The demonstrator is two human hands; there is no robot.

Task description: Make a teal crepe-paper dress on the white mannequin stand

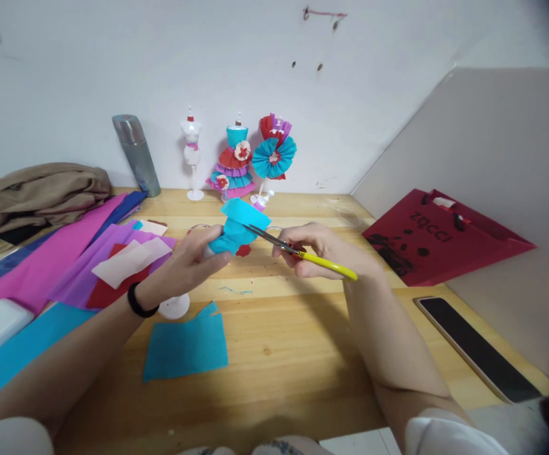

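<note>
My left hand (pixel 196 256) is closed around a small dress-form mannequin lying tilted. Its round white base (pixel 174 306) shows below my wrist and its knobbed top (pixel 266 197) beyond the paper. Turquoise crepe paper (pixel 236 230) is wrapped about its body, one part standing up loosely. In my right hand (pixel 316 246) are scissors with yellow handles (pixel 328 264); their blades lie against the turquoise paper at its right side. Whether the blades are parted is hard to tell. A cut turquoise sheet (pixel 186 347) lies on the table below my hands.
Three small mannequins stand by the wall: a bare white one (pixel 191 151), one in a ruffled dress (pixel 234 161), one with a turquoise rosette (pixel 274 157). Coloured paper (pixel 60 253), a thermos (pixel 136 155) and brown cloth (pixel 42 193) are left; a red bag (pixel 438 237) and phone (pixel 476 347) right.
</note>
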